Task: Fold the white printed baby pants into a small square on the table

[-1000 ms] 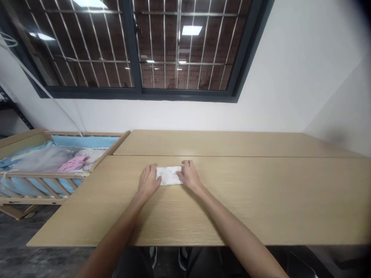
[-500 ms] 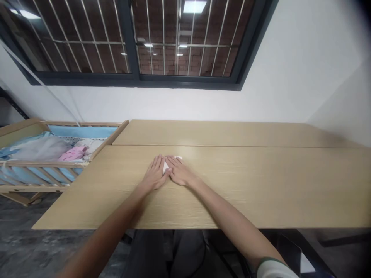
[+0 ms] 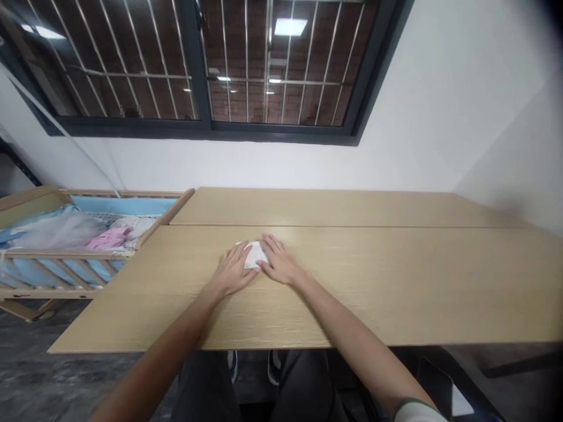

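Note:
A small flat white piece, folded cloth or paper by its look [image 3: 255, 255], lies on the light wood tabletop [image 3: 396, 281]. Faint coloured marks show along its near edge. My left hand [image 3: 231, 271] rests flat over its left side, fingers stretched forward. On the right, my right hand [image 3: 281, 264] lies palm down with fingers extended, its thumb at the near right corner of the white piece. Both thumbs point inward and almost meet. What is under the palms is hidden.
A wooden cot [image 3: 65, 255] with blue lining, bedding and a pink cloth [image 3: 109, 237] stands at the left. Behind the table are a white wall [image 3: 281, 164] and a barred window [image 3: 206, 132]. A dark object with a white patch [image 3: 461, 403] shows below the table's front edge.
My hands have moved apart, the right one slightly rightward. More of the white piece now shows between them. The view has tilted down a little, bringing shoes into sight.

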### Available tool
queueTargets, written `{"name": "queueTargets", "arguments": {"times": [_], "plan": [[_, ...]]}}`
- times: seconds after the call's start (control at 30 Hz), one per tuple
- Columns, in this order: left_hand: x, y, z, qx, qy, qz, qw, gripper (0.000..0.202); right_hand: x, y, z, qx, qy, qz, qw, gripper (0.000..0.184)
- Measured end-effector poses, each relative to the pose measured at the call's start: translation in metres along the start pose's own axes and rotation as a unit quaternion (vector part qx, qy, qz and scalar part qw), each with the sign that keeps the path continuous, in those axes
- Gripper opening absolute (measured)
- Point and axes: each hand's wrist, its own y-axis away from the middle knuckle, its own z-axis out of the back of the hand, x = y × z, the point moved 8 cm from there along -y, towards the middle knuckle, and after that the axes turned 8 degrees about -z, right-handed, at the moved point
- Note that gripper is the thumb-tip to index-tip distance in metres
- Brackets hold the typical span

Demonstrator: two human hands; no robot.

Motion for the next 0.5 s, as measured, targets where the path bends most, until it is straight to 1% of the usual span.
{"name": "queueTargets", "arguments": {"times": [0.1, 0.2, 0.27, 0.37, 0.4, 0.43, 0.5], "plan": [[0.006, 0.001, -0.003, 0.017, 0.021, 0.04, 0.999, 0.073, 0.002, 0.001, 0.001, -0.001, -0.008, 0.017, 1.0, 0.073], [0.009, 0.0, -0.004, 0.008, 0.051, 0.06, 0.997, 0.074, -0.004, -0.001, -0.002, 0.015, -0.037, 0.012, 0.999, 0.071], [0.01, 0.0, -0.002, -0.006, 0.062, 0.062, 0.996, 0.064, -0.01, -0.004, -0.001, 0.005, -0.072, 0.005, 0.997, 0.068], [0.015, -0.002, 0.007, -0.038, 0.075, 0.071, 0.994, 0.038, -0.02, -0.01, 0.004, -0.039, -0.152, -0.032, 0.987, 0.062], [0.017, -0.002, 0.012, -0.053, 0.08, 0.077, 0.992, 0.032, -0.024, -0.011, 0.007, -0.053, -0.196, -0.053, 0.978, 0.06], [0.02, -0.002, 0.016, -0.07, 0.085, 0.085, 0.99, 0.027, -0.027, -0.012, 0.009, -0.066, -0.252, -0.076, 0.962, 0.057], [0.026, 0.0, 0.024, -0.104, 0.102, 0.104, 0.984, 0.025, -0.034, -0.012, 0.011, -0.083, -0.377, -0.127, 0.914, 0.055]]}}
